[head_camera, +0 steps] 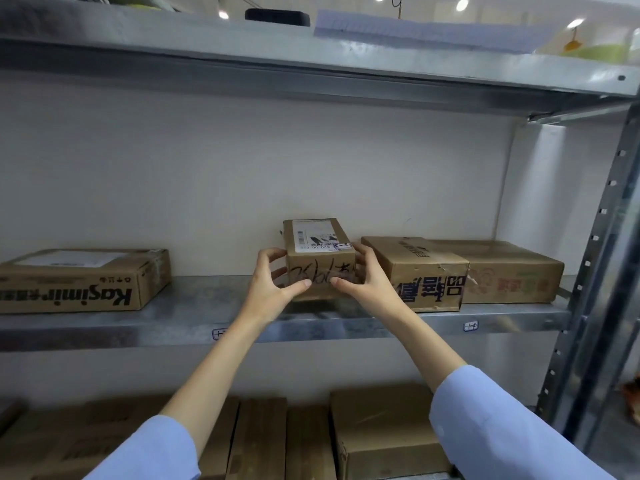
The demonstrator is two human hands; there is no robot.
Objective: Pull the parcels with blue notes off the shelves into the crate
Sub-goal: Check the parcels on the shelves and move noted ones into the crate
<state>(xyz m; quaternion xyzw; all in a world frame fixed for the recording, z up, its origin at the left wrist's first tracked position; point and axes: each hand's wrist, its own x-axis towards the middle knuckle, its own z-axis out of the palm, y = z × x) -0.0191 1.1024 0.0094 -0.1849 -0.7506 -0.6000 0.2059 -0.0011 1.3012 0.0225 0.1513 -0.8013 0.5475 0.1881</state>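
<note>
Metal shelves (104,336) against a white wall (242,168); seemingly ceiling lights (462,4) above.

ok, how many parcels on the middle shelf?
4: Kasimir box left; small box centre, in left hand and right hand; dark-lettered box beside it; red-printed box far right. More possibly off-frame.
</note>
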